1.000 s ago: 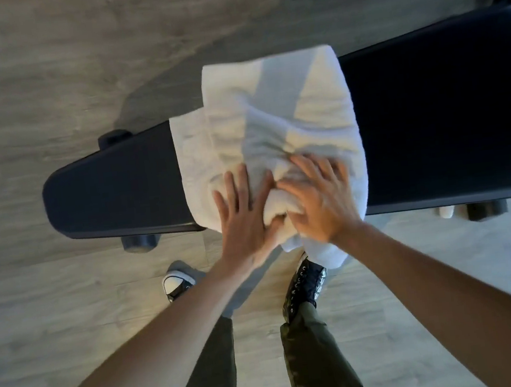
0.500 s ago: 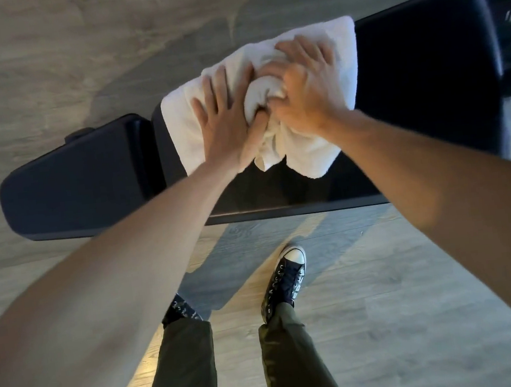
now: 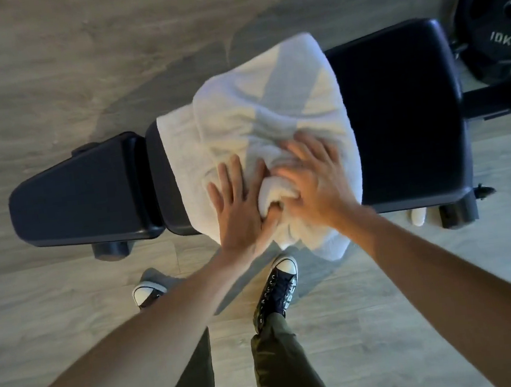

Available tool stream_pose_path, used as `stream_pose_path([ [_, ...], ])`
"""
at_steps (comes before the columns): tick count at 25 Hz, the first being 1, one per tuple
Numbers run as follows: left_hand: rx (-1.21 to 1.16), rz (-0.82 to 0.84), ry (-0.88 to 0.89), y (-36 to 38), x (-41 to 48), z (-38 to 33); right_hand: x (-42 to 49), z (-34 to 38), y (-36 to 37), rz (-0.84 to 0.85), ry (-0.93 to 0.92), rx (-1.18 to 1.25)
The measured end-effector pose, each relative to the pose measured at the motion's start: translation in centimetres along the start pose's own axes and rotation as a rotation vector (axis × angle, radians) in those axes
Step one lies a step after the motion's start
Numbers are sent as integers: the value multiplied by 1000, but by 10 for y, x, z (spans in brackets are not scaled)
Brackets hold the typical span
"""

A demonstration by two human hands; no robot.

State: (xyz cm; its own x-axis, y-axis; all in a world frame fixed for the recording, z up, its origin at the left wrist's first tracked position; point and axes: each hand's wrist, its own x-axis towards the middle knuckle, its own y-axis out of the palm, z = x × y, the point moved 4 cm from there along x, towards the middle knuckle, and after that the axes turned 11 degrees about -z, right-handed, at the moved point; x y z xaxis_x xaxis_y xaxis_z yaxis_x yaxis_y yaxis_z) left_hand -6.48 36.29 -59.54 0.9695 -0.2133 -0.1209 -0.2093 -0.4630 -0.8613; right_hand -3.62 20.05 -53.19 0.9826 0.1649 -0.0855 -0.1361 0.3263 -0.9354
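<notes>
A white towel (image 3: 258, 114) lies crumpled across a black padded bench (image 3: 397, 115), and its near end hangs over the front edge. My left hand (image 3: 238, 207) presses flat on the towel with straight fingers. My right hand (image 3: 313, 181), slightly blurred, presses on it right beside the left with fingers spread. A thick fold of towel is bunched up between the two thumbs.
The bench's shorter seat pad (image 3: 80, 192) extends to the left. A black 10 kg weight plate (image 3: 494, 20) lies on the wood floor at the top right, by the bench frame. My two shoes (image 3: 276, 285) stand close to the bench's front edge.
Both hands have dragged the towel back from the bench's far side to its near edge, after pushing it away half a second earlier. The weight plate has come into view.
</notes>
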Motion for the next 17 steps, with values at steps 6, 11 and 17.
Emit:
stream_pose_path([
  [6, 35, -15, 43, 1, 146, -52, 102, -77, -48, -115, 145, -40],
  [11, 13, 29, 132, 5, 82, -65, 28, -62, -45, -151, 249, 0],
  [17, 14, 79, 188, 20, -24, -69, -79, -42, -27, -205, 231, 32],
])
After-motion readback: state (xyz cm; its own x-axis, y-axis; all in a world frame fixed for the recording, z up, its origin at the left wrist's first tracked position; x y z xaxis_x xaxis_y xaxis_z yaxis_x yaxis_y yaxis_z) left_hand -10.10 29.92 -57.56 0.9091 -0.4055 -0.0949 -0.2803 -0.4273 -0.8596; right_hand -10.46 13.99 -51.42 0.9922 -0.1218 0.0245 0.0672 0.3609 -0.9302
